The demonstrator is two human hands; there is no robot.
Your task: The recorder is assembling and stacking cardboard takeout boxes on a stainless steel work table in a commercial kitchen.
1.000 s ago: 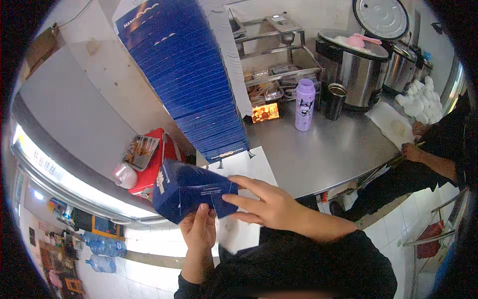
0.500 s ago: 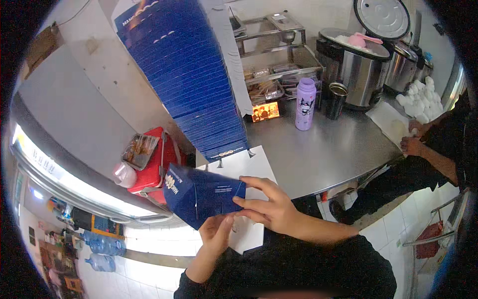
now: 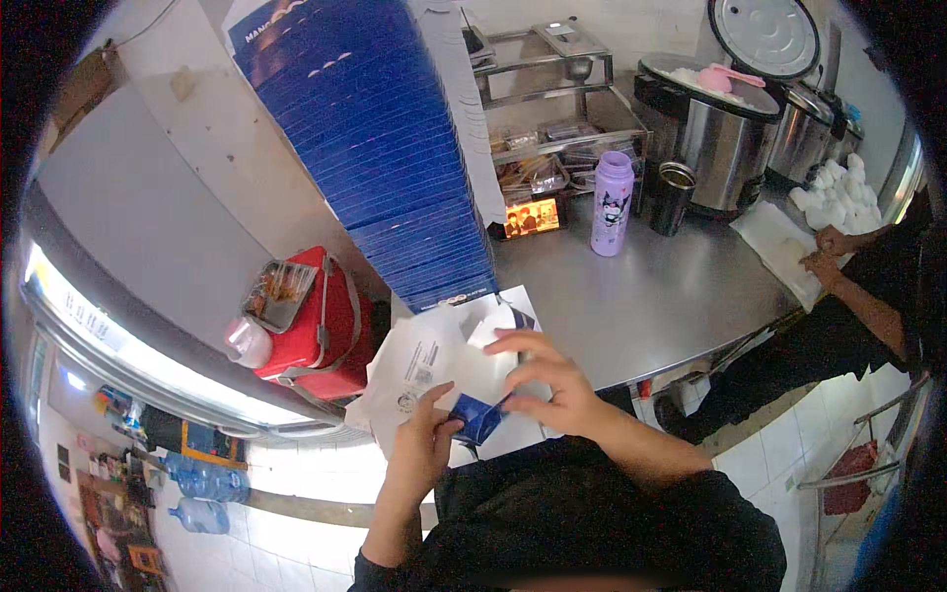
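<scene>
A partly folded paper food box (image 3: pixel 414 367), blue outside and white inside, lies before me on the near end of the counter. My left hand (image 3: pixel 424 434) pinches its near blue flap (image 3: pixel 477 418) between thumb and fingers. On the right side of the box, my right hand (image 3: pixel 554 387) has its fingers bent over the edge, the thumb against the blue corner. White sheets of card lie under the box. Just behind it rises a tall leaning stack of flat blue boxes (image 3: pixel 385 158).
A purple bottle (image 3: pixel 613 205), black tumbler (image 3: pixel 673 200) and lit phone (image 3: pixel 532 218) stand on the steel counter (image 3: pixel 592 306). Rice cookers (image 3: pixel 705 138) line the back right. At right, another person's hands (image 3: pixel 834 252) hold white paper. A red cooler bag (image 3: pixel 316 335) sits left, carrying a food tray (image 3: pixel 281 294).
The box has been turned and opened out: its blue outside faced me before, and now its white inside and a printed white panel show. My right hand has shifted slightly right.
</scene>
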